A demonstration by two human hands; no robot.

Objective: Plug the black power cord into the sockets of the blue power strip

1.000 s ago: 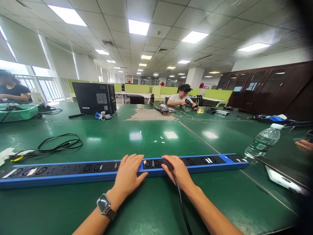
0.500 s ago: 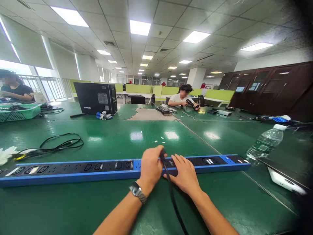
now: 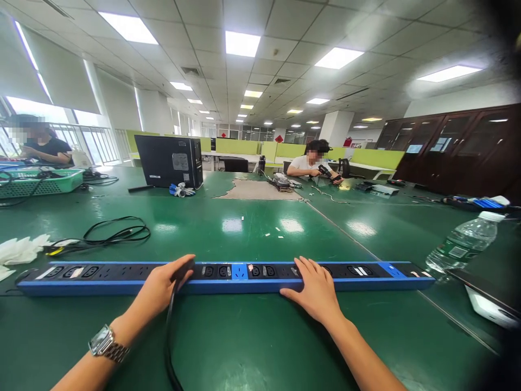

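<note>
A long blue-and-black power strip (image 3: 268, 286) lies across the green table, with rows of sockets along its top. My left hand (image 3: 160, 285), a metal watch on its wrist, is closed round the end of a black power cord (image 3: 168, 336) over the left-middle part of the strip. The plug is mostly hidden by my fingers, and I cannot tell whether it sits in a socket. The cord hangs down toward me. My right hand (image 3: 315, 288) spans the strip right of its middle, thumb at the near side and fingers over the top, gripping it.
A coiled black cable (image 3: 118, 232) and white gloves (image 3: 22, 250) lie at left. A clear water bottle (image 3: 464, 244) and a phone (image 3: 488, 304) are at right. Farther back stand a black computer case (image 3: 169, 161) and a green basket (image 3: 61, 182). Two people sit beyond.
My left hand has moved left along the strip with the cord, away from beside my right hand. My right hand still holds the strip. The view has turned slightly left.
</note>
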